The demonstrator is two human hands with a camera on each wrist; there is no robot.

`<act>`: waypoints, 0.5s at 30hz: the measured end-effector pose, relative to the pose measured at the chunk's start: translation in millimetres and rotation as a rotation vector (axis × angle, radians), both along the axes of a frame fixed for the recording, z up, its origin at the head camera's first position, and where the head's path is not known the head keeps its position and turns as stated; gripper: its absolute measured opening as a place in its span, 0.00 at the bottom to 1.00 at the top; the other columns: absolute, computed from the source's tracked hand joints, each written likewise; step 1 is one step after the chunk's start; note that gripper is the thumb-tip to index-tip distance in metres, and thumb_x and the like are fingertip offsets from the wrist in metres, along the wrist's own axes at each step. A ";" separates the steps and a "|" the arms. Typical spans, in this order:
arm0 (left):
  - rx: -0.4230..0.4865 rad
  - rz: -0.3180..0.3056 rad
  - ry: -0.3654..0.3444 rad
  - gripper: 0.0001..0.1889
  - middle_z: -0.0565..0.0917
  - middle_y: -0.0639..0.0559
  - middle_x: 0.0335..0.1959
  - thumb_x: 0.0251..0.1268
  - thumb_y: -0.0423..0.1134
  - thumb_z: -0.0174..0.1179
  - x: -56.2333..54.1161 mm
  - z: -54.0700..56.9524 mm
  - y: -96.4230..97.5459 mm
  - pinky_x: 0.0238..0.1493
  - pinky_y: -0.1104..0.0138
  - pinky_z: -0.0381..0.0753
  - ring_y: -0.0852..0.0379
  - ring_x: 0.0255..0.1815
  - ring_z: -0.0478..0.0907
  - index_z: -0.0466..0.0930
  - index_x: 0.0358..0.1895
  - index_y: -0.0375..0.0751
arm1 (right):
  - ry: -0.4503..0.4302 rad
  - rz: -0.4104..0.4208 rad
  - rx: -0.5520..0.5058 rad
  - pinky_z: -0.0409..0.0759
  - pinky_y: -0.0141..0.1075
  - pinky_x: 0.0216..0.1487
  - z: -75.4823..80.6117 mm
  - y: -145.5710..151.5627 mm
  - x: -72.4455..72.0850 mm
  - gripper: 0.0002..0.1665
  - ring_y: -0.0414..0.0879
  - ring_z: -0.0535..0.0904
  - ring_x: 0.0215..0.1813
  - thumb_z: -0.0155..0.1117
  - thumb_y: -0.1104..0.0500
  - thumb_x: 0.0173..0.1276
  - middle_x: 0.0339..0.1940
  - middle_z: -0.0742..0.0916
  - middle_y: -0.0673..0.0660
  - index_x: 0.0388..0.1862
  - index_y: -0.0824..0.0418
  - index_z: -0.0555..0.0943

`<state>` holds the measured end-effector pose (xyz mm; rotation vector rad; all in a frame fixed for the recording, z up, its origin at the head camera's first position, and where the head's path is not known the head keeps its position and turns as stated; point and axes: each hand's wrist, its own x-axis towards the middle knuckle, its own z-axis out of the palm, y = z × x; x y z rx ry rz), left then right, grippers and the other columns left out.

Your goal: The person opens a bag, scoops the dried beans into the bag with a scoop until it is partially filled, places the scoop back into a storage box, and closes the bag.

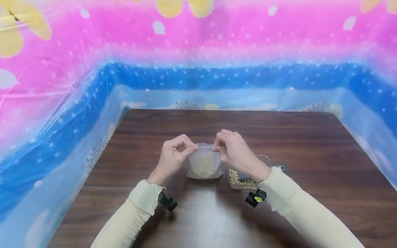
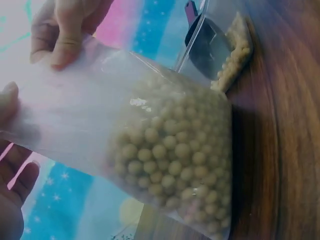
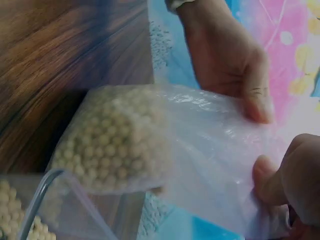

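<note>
A clear plastic bag (image 1: 204, 167) of round beige beans (image 2: 175, 150), which look like soybeans, stands upright on the table in front of me. My left hand (image 1: 173, 155) pinches the bag's top left corner between thumb and fingers. At the opposite top corner, my right hand (image 1: 238, 153) pinches the plastic the same way. Between both hands the top edge is drawn out straight. The beans fill the lower part of the bag, and its upper part (image 3: 210, 135) is bare plastic.
Just right of the bag, partly under my right forearm, sits a clear plastic box (image 1: 243, 187) with more beans. A dark scoop (image 2: 207, 50) lies in it, its handle end (image 1: 281, 168) sticking out to the right. Patterned cloth (image 1: 201, 77) surrounds the brown wooden table (image 1: 155, 125).
</note>
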<state>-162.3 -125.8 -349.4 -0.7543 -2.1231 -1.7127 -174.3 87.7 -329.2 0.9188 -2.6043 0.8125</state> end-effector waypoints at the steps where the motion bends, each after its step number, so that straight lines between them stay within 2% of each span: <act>1: 0.010 0.005 -0.015 0.05 0.82 0.44 0.26 0.58 0.26 0.66 -1.6 0.3 1.0 0.39 0.68 0.77 0.57 0.33 0.78 0.82 0.27 0.32 | -0.007 0.008 -0.002 0.74 0.42 0.42 0.0 0.5 -1.8 0.09 0.44 0.74 0.34 0.68 0.70 0.59 0.28 0.80 0.48 0.28 0.57 0.79; 4: 0.065 -0.004 -0.081 0.03 0.83 0.42 0.31 0.61 0.27 0.65 -7.7 -1.9 4.9 0.39 0.68 0.77 0.58 0.36 0.78 0.81 0.31 0.29 | -0.029 0.006 0.038 0.71 0.44 0.48 1.8 4.1 -7.0 0.03 0.45 0.75 0.40 0.67 0.63 0.65 0.34 0.82 0.48 0.36 0.57 0.80; 7: 0.107 -0.031 -0.163 0.07 0.83 0.39 0.40 0.62 0.26 0.63 -10.1 -4.8 5.8 0.40 0.67 0.80 0.58 0.41 0.80 0.79 0.41 0.27 | -0.084 0.005 0.072 0.67 0.44 0.51 3.2 6.0 -9.7 0.13 0.45 0.74 0.47 0.66 0.54 0.68 0.43 0.83 0.49 0.48 0.58 0.79; 10: 0.113 -0.065 -0.227 0.18 0.81 0.41 0.50 0.61 0.26 0.64 -16.5 -15.1 0.0 0.40 0.63 0.82 0.54 0.45 0.81 0.75 0.54 0.32 | -0.103 0.015 0.069 0.66 0.44 0.52 2.3 4.8 -10.6 0.25 0.45 0.74 0.52 0.67 0.48 0.66 0.50 0.82 0.51 0.56 0.58 0.76; 12: 0.095 -0.082 -0.253 0.24 0.79 0.43 0.54 0.60 0.28 0.66 -21.6 -21.6 -4.5 0.44 0.61 0.82 0.51 0.48 0.81 0.71 0.60 0.37 | -0.108 0.017 0.064 0.66 0.44 0.52 1.6 4.0 -10.9 0.29 0.45 0.74 0.52 0.68 0.46 0.65 0.52 0.81 0.52 0.59 0.58 0.74; 15: 0.020 -0.085 -0.263 0.31 0.77 0.48 0.59 0.60 0.36 0.69 -26.6 -25.9 -11.6 0.50 0.57 0.81 0.51 0.53 0.79 0.66 0.65 0.44 | -0.099 0.000 0.072 0.66 0.45 0.55 1.2 5.8 -10.9 0.34 0.47 0.73 0.54 0.68 0.43 0.64 0.55 0.80 0.53 0.63 0.59 0.72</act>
